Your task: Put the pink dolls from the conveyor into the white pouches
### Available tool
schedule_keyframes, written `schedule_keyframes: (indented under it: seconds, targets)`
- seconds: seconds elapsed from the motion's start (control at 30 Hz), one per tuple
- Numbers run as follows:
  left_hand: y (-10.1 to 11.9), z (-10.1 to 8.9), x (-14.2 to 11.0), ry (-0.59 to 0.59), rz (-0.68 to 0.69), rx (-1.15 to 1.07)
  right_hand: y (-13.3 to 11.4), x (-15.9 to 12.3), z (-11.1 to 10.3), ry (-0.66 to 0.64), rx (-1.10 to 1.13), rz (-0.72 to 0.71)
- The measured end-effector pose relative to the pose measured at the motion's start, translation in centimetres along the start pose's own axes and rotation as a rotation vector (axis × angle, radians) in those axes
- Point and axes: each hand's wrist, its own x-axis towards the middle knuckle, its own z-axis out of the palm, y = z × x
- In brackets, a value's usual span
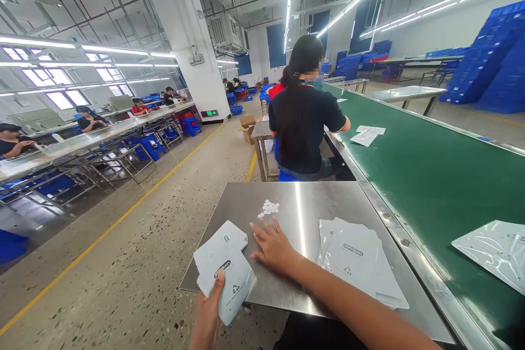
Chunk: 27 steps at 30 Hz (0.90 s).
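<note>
My left hand (209,309) grips a white printed packaging bag (234,284) at the table's near left edge, thumb pressed on top and fingers mostly hidden beneath. Another white bag (219,240) lies just beyond, partly covered by the first; whether it is also gripped I cannot tell. My right hand (274,249) rests palm down on the metal table (283,295), fingers spread and holding nothing. Just past its fingertips lies a small cluster of white round pieces (269,208). Right of my right forearm is a loose pile of white bags (356,257) with the same dark logo.
A green conveyor belt (418,147) runs along the right side, with a bag (496,251) near me and smaller packets (367,135) farther along. A person (303,126) sits ahead, back turned. Blue crates (484,54) are stacked far right; several people work at a long bench (110,131) on the left.
</note>
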Motion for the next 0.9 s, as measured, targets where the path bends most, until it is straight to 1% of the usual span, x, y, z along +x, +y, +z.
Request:
schedule_keyframes:
  seconds: [0.1,0.2,0.27,0.33,0.4,0.47,0.53,0.6,0.67,0.73,0.77,0.83,0.9]
  targets:
    - [0.5,0.7,-0.2,-0.012,-0.031,-0.071,-1.8,-5.1,-0.4,0.018,0.001,-0.063]
    - [0.7,1.8,-0.2,-0.035,0.035,-0.108,-3.2,-10.1,-0.4,0.110,-0.034,-0.139]
    - [0.8,2.7,-0.1,-0.020,0.102,-0.076,-3.8,-12.2,0.1,0.213,-0.046,-0.192]
    - [1.0,3.4,0.0,-0.012,0.155,0.046,-4.0,-13.2,0.6,0.305,0.004,-0.225]
    - [1.3,4.1,-0.1,-0.034,0.225,0.208,-3.8,-13.2,0.6,0.384,0.119,-0.202]
    - [1.7,4.8,-0.4,-0.093,0.310,0.340,-3.4,-12.4,-0.4,0.442,0.258,-0.117]
    - [2.0,5.6,-1.0,-0.170,0.402,0.411,-2.8,-11.3,-2.5,0.492,0.373,0.005]
    - [2.1,6.6,-1.8,-0.269,0.477,0.464,-2.3,-10.2,-5.5,0.552,0.469,0.137]
    - [2.0,7.6,-2.5,-0.345,0.511,0.533,-2.0,-9.3,-8.4,0.611,0.556,0.218]
    - [1.7,8.6,-3.2,-0.398,0.531,0.586,-2.1,-8.6,-10.7,0.634,0.607,0.219]
    - [1.6,8.9,-3.4,-0.415,0.543,0.593,-2.1,-8.4,-11.5,0.632,0.609,0.208]
    - [1.3,9.5,-3.8,-0.445,0.568,0.580,-2.2,-8.1,-12.3,0.611,0.571,0.182]
    - [1.1,9.8,-4.0,-0.483,0.576,0.572,-2.0,-8.2,-12.5,0.581,0.525,0.147]
